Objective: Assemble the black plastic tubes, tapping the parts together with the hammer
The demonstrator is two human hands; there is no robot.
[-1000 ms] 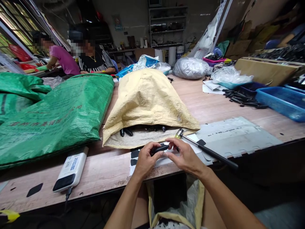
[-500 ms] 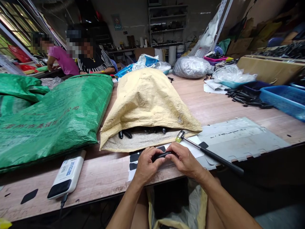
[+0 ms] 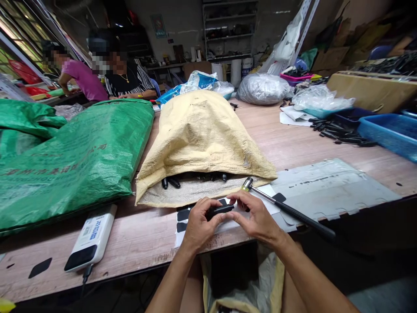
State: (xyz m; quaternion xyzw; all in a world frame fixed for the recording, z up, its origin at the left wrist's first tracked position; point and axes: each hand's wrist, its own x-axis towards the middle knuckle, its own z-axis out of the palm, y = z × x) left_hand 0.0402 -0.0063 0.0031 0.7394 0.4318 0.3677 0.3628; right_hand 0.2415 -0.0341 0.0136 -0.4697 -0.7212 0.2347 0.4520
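Note:
Just above the table's front edge, my left hand [image 3: 199, 224] is closed around a slim black pen-shaped piece [image 3: 221, 210], which lies nearly level. My right hand [image 3: 256, 215] pinches the right end of this piece between thumb and forefinger. Beneath both hands is a white sheet with black rounded patches [image 3: 183, 214], partly covered by my fingers. A small hammer [image 3: 280, 204] with a black grip rests to the right of my hands. Behind them lies a cream woven sack [image 3: 202, 134], its mouth facing me, with several black tapered pieces [image 3: 170, 183] showing inside.
A green sack [image 3: 81, 152] and a white power bank [image 3: 92, 239] with a cable lie left. At right are a grey sheet [image 3: 335, 187], a pile of black pieces [image 3: 340, 131] and a blue tray [image 3: 387, 134]. An open bag [image 3: 275, 282] hangs below the edge. Two people sit at back left.
My right hand's fingers have shifted and opened somewhat around the right end of the black piece, so more of it shows. My left hand keeps its hold.

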